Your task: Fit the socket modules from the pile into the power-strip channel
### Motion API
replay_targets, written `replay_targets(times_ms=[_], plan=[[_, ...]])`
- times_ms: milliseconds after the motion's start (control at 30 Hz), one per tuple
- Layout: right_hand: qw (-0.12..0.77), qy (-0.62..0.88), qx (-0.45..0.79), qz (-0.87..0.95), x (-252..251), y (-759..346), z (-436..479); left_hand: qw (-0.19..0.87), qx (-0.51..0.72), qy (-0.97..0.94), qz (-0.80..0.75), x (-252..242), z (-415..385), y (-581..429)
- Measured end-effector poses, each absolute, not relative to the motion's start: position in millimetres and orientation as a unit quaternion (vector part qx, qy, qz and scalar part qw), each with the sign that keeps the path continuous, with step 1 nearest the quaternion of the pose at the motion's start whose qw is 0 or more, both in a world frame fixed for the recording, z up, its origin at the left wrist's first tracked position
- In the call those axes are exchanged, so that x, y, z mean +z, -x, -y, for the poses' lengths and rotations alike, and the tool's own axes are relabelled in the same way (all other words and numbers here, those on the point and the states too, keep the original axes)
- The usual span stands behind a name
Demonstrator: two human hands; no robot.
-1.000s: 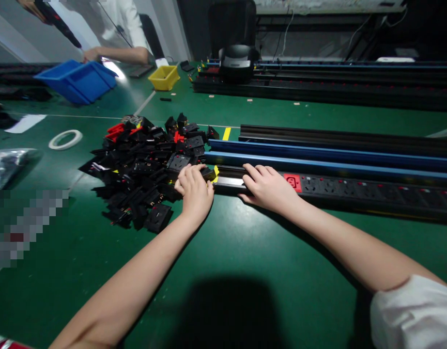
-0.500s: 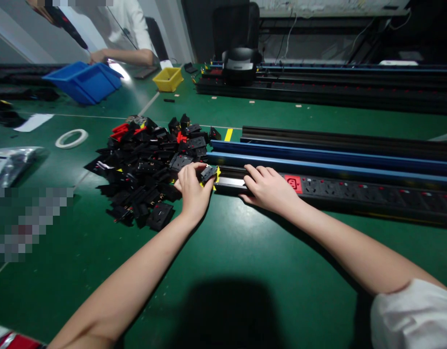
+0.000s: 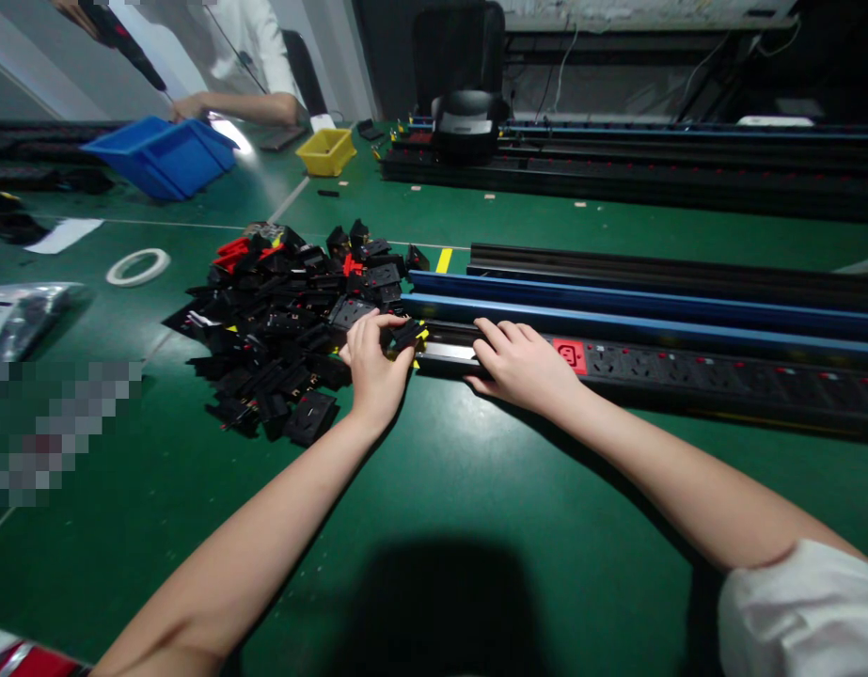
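Between the thumb and fingers of my left hand (image 3: 377, 367) is a small black socket module (image 3: 408, 333), held tilted at the left end of a long black power strip rail (image 3: 448, 352). Yellow bits show at that end. My right hand (image 3: 522, 362) grips the rail across its width, fingers over the far edge and thumb on the near side. To its right, a red socket (image 3: 568, 356) and a row of black sockets (image 3: 673, 368) sit in the rail. Between my hands the channel shows bare shiny metal.
A heap of black and red socket modules (image 3: 285, 320) lies left of the rail. Blue rails (image 3: 617, 315) run just behind it. Farther back are a blue bin (image 3: 169, 160), a yellow bin (image 3: 326, 152), a tape roll (image 3: 138, 267) and a co-worker's arm (image 3: 246, 107).
The socket module in my left hand has tilted, its lit face now turned dark. My right hand stays in place on the rail.
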State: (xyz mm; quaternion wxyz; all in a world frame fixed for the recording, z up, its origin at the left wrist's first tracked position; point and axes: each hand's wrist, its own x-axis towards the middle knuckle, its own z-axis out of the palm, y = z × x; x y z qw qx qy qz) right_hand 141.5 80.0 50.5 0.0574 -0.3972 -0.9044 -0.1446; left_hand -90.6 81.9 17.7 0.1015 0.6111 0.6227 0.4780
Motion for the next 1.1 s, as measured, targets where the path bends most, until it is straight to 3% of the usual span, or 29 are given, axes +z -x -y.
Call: replay_targets(times_ms=[233, 1100], plan=[[0.06, 0.396, -0.145, 0.905, 50, -142, -80, 0.184, 0.597, -0.587, -0.514, 11, -85, 89], [0.056, 0.397, -0.144, 0.904, 50, -142, -79, 0.291, 0.615, -0.551, -0.482, -1, -92, 94]])
